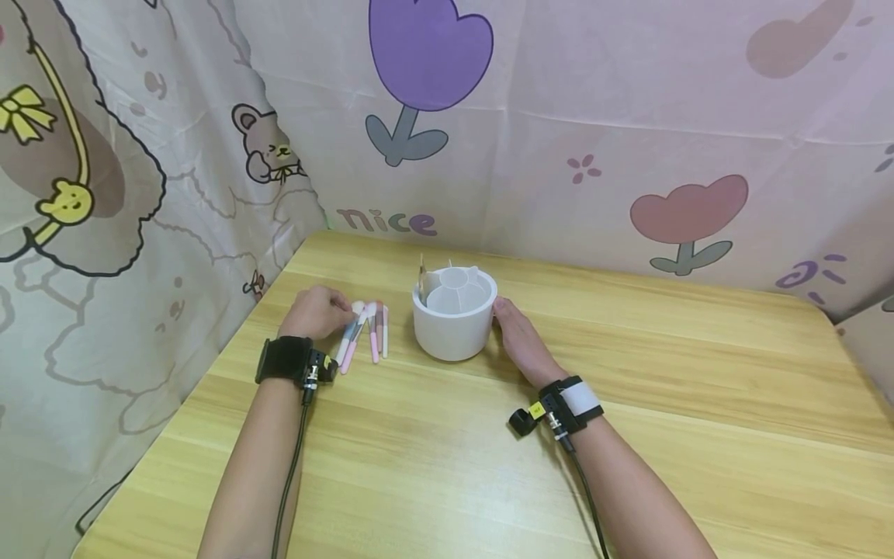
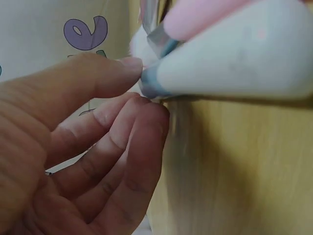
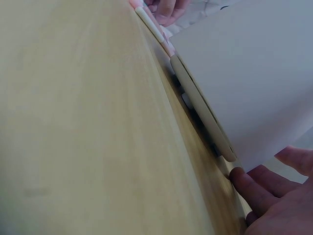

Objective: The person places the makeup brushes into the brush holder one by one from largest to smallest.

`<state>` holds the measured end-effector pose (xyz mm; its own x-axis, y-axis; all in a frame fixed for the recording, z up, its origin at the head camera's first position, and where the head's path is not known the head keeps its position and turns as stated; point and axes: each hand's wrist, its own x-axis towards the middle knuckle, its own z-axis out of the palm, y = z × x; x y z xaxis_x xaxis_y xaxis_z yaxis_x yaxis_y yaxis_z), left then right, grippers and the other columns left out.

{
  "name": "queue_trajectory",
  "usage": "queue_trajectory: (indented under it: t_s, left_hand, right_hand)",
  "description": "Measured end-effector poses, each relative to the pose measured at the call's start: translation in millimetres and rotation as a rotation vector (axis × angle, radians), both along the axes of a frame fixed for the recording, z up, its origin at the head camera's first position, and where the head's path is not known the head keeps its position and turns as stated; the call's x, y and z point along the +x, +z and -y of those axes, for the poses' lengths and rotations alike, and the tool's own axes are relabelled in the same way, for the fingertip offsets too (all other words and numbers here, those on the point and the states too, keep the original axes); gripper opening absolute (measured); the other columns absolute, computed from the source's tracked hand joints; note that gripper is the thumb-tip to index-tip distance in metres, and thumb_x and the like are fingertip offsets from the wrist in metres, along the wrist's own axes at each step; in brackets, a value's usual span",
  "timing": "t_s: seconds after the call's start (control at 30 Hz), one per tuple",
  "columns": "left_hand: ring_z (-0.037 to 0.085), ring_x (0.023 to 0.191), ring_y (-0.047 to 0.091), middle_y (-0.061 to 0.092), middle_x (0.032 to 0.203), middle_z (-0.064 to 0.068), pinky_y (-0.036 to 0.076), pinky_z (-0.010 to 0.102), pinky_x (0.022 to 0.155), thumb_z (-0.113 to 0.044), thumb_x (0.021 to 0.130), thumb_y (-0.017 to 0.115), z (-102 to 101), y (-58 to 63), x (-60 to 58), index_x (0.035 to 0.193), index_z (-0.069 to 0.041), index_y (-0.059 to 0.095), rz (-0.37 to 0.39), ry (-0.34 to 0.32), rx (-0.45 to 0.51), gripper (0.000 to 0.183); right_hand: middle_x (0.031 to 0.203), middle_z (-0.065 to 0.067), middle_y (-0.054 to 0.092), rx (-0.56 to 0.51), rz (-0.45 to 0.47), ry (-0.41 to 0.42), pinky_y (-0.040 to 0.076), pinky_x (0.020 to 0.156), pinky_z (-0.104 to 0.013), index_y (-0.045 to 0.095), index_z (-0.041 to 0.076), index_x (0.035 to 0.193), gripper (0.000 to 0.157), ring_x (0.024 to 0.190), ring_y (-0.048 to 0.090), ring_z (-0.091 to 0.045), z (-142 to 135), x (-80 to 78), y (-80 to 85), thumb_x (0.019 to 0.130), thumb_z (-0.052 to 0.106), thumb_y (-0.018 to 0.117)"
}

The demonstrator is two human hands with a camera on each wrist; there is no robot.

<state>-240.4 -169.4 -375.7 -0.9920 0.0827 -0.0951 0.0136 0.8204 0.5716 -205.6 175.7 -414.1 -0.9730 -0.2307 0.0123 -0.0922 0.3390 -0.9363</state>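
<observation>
In the left wrist view, my left hand (image 1: 314, 312) pinches a makeup brush (image 2: 234, 56) between thumb and fingertips near its blue band; its thick white handle points away. Several more makeup brushes (image 1: 375, 345), with pink and white handles, lie side by side on the table next to that hand. Right of them stands a round white organizer (image 1: 452, 335) with divided compartments, upright. My right hand (image 1: 520, 339) rests its fingers against the organizer's right side, near the base in the right wrist view. Something thin (image 1: 422, 281) sticks up from the organizer's left compartment; its kind is unclear.
The wooden table (image 1: 670, 388) extends to the right and toward the front. A printed curtain (image 1: 559, 140) hangs along the back and left edges. Each wrist wears a strapped camera, with a cable (image 1: 292, 466) running down the left forearm and another (image 1: 590, 497) along the right.
</observation>
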Motion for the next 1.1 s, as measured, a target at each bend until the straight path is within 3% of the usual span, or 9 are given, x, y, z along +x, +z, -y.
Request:
queue_trajectory:
  t_s: [0.27, 0.6, 0.87, 1.1]
  left_hand:
    - [0.023, 0.078, 0.061, 0.068, 0.087, 0.009, 0.047, 0.033, 0.067, -0.031, 0.086, 0.069, 1, -2.1, 0.7, 0.097, -0.006, 0.068, 0.063, 0.044, 0.023, 0.027]
    - [0.017, 0.07, 0.065, 0.068, 0.085, 0.009, 0.054, 0.027, 0.063, -0.033, 0.085, 0.07, 11, -16.0, -4.7, 0.101, -0.003, 0.068, 0.153, 0.093, 0.181, 0.034]
    - [0.016, 0.07, 0.065, 0.068, 0.084, 0.007, 0.054, 0.026, 0.064, -0.033, 0.083, 0.071, 12, -18.3, -7.8, 0.101, -0.003, 0.068, 0.166, 0.08, 0.192, 0.035]
    - [0.015, 0.069, 0.064, 0.068, 0.083, 0.007, 0.053, 0.026, 0.063, -0.033, 0.084, 0.071, 13, -17.9, -6.4, 0.102, -0.004, 0.068, 0.176, 0.094, 0.195, 0.034]
  right_hand:
    - [0.152, 0.004, 0.034, -0.01, -0.022, -0.018, 0.017, 0.116, -0.041, 0.032, 0.023, 0.15, 0.067, 0.14, 0.025, -0.013, 0, 2.3, -2.1, 0.098, 0.064, 0.02]
    - [0.151, 0.002, 0.036, -0.037, -0.024, -0.016, 0.017, 0.116, -0.044, 0.034, 0.023, 0.148, 0.065, 0.14, 0.027, -0.016, 1, 4.5, -0.6, 0.098, 0.063, 0.021]
    - [0.151, 0.003, 0.036, -0.041, -0.027, -0.029, 0.017, 0.116, -0.045, 0.035, 0.024, 0.148, 0.059, 0.14, 0.027, -0.017, 1, 5.9, -0.9, 0.101, 0.057, 0.021]
    - [0.151, 0.001, 0.037, -0.033, -0.029, -0.025, 0.018, 0.116, -0.045, 0.036, 0.021, 0.147, 0.062, 0.14, 0.028, -0.018, 1, 4.8, -0.6, 0.1, 0.058, 0.021]
